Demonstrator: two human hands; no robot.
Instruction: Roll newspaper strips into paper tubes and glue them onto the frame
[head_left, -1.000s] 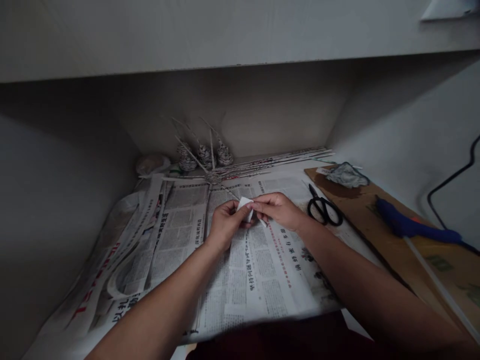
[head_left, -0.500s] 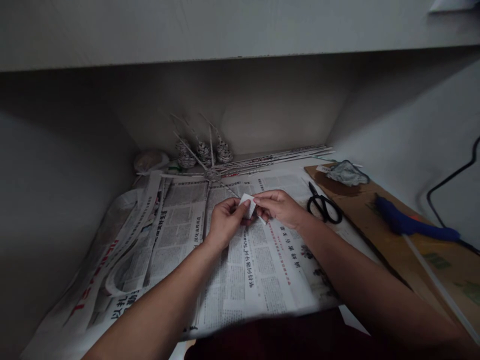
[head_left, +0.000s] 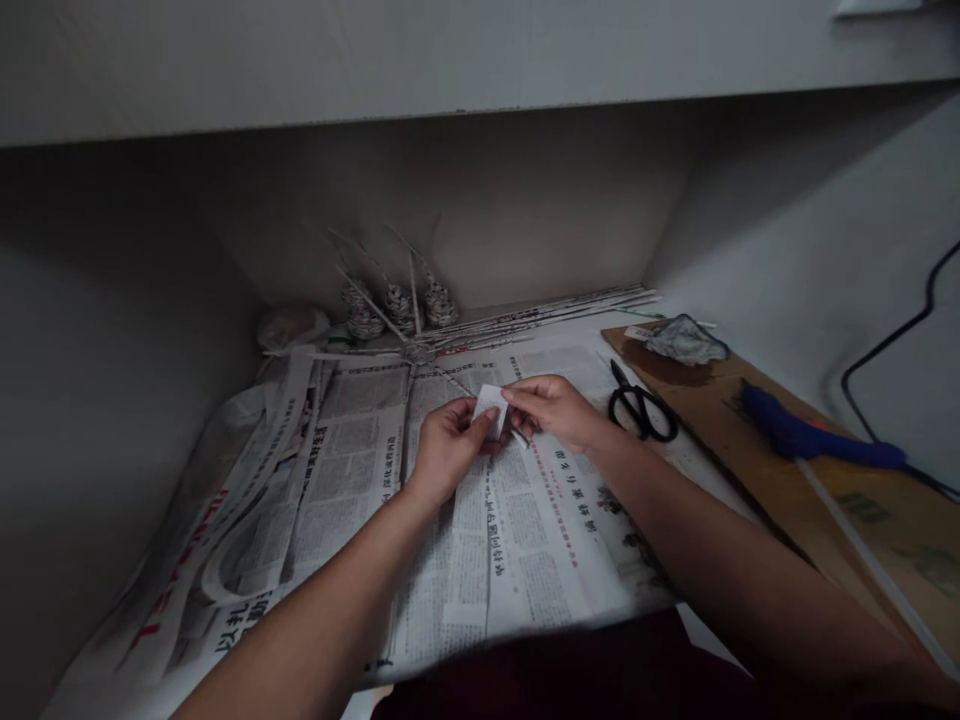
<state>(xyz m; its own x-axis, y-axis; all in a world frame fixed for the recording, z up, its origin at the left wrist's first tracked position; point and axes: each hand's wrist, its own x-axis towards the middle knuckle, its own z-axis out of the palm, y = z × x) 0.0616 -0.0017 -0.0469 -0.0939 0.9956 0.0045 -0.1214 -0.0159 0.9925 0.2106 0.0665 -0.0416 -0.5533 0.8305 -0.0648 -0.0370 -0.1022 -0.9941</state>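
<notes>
Between my two hands is a small white piece of paper (head_left: 490,402), held above the newspaper sheets (head_left: 517,560). My left hand (head_left: 452,440) pinches its left and lower side, thumb on top. At its upper right edge, my right hand (head_left: 551,408) grips with thumb and forefinger. A thin paper strip end (head_left: 519,437) pokes out below the right fingers. Just behind the hands lies a star-shaped bundle of rolled paper sticks (head_left: 418,350), one stick of which runs toward the paper piece. Whether it joins the paper is hidden.
Three woven paper shapes (head_left: 401,305) stand at the back, beside long paper sticks (head_left: 555,312). To the right are black scissors (head_left: 643,412), a cardboard sheet (head_left: 675,385), a crumpled grey cloth-like lump (head_left: 686,341) and a blue glue gun (head_left: 817,430). Cut paper strips (head_left: 217,570) lie left.
The whole view has shifted slightly. Both hands keep their hold on the white paper piece, which shows a little more of its face.
</notes>
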